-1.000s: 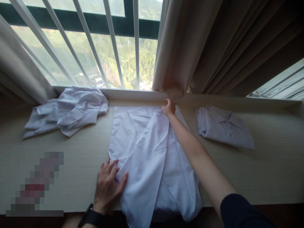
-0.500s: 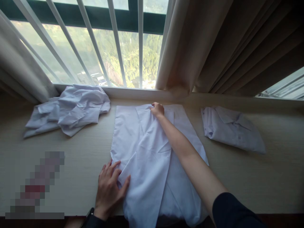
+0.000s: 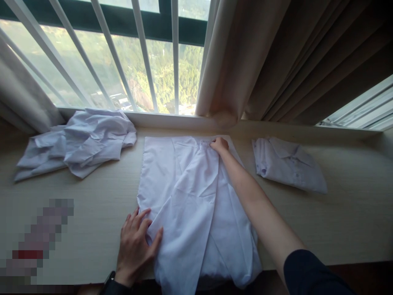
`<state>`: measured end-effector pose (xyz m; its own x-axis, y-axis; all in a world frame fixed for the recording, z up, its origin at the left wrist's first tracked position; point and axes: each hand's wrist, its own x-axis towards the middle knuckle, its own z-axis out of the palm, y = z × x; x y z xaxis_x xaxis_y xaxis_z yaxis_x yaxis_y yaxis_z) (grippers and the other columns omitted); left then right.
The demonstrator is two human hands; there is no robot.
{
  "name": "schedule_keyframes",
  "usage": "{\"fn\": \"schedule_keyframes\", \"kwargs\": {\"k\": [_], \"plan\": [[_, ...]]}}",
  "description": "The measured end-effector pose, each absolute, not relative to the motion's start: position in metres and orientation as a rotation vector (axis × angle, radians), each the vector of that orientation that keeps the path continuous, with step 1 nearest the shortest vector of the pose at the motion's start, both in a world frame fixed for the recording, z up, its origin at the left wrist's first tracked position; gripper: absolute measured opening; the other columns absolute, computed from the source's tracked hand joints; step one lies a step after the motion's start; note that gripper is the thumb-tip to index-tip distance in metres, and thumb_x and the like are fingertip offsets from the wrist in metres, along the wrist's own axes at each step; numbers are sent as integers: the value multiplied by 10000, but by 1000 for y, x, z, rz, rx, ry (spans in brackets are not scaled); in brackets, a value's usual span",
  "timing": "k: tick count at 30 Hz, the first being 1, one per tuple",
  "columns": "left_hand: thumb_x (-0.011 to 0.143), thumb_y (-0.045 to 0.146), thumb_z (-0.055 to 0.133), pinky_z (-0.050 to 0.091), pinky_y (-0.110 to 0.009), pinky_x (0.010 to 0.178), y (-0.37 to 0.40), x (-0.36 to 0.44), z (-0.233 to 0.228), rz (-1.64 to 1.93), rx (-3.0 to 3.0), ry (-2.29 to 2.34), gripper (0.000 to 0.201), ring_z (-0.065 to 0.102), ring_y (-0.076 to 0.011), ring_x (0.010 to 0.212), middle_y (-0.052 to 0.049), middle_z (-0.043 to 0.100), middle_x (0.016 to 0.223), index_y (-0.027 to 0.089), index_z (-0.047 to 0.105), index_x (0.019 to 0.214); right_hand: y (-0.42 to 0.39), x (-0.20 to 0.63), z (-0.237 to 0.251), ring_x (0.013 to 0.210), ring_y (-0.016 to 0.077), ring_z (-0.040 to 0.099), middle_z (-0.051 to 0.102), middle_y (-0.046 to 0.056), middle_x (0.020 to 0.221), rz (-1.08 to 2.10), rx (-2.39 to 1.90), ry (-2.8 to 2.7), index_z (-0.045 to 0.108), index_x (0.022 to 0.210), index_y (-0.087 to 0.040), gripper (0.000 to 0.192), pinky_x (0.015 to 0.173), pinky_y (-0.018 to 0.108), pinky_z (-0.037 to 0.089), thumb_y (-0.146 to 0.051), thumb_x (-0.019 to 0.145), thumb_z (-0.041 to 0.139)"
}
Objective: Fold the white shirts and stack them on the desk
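Note:
A white shirt (image 3: 187, 196) lies partly folded in the middle of the table, its lower end hanging over the front edge. One sleeve is laid lengthwise down over its body. My left hand (image 3: 136, 241) rests at the shirt's left side, fingers spread, thumb and fingertips touching the cloth. At the shirt's far edge, my right hand (image 3: 220, 145) pinches the fabric near the top right corner. The right forearm crosses over the shirt's right side and hides part of it.
A rumpled white garment (image 3: 92, 141) lies at the back left of the table (image 3: 101, 217). A folded white shirt (image 3: 290, 164) sits to the right. Behind are a barred window (image 3: 153, 73) and a brown curtain (image 3: 260, 61). A blurred-out item (image 3: 39, 237) is at front left.
My right hand has slid to the right along the shirt's far edge. My left hand stays in its place on the cloth. The view has shifted slightly to the right.

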<state>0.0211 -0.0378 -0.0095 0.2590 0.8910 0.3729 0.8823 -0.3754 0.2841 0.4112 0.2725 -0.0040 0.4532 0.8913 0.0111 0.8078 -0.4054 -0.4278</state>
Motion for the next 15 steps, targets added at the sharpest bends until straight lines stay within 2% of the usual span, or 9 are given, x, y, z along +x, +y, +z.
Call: {"fn": "schedule_keyframes", "kwargs": {"k": [3, 7, 9, 12, 15], "plan": [[784, 397, 668, 366, -603, 1107, -38, 22, -10, 763, 2472, 1750, 197, 463, -367, 1337, -99, 633, 1280, 244, 574, 864, 282, 425, -2, 966, 248, 653, 722, 109, 975, 420, -2091, -1528, 736, 916, -160, 255, 900, 354, 497, -297, 701, 737], [781, 387, 662, 370, -603, 1107, -38, 23, -9, 760, 2456, 1766, 184, 468, -366, 1336, -101, 635, 1276, 246, 572, 857, 302, 422, 6, 888, 191, 650, 726, 67, 957, 591, -1680, -1486, 712, 989, -142, 318, 821, 295, 515, -359, 756, 695], [783, 387, 660, 367, -599, 1112, -38, 23, -8, 757, 2456, 1770, 187, 465, -365, 1339, -103, 634, 1276, 244, 572, 864, 307, 420, 6, 904, 189, 642, 721, 74, 977, 549, -1679, -1424, 700, 1007, -134, 326, 825, 292, 512, -365, 778, 677], [787, 395, 661, 361, -591, 1119, -38, 23, -8, 751, 2460, 1770, 198, 463, -363, 1340, -105, 633, 1274, 241, 573, 876, 307, 418, 2, 954, 197, 632, 714, 78, 1007, 409, -1826, -1467, 697, 984, -154, 235, 903, 316, 484, -308, 812, 654], [794, 408, 660, 360, -589, 1117, -38, 23, -10, 757, 2460, 1771, 206, 469, -361, 1333, -104, 635, 1267, 239, 573, 873, 297, 412, -3, 1024, 219, 617, 695, 109, 1079, 294, -1932, -1546, 677, 1085, -158, 258, 984, 365, 446, -263, 867, 588]]}}
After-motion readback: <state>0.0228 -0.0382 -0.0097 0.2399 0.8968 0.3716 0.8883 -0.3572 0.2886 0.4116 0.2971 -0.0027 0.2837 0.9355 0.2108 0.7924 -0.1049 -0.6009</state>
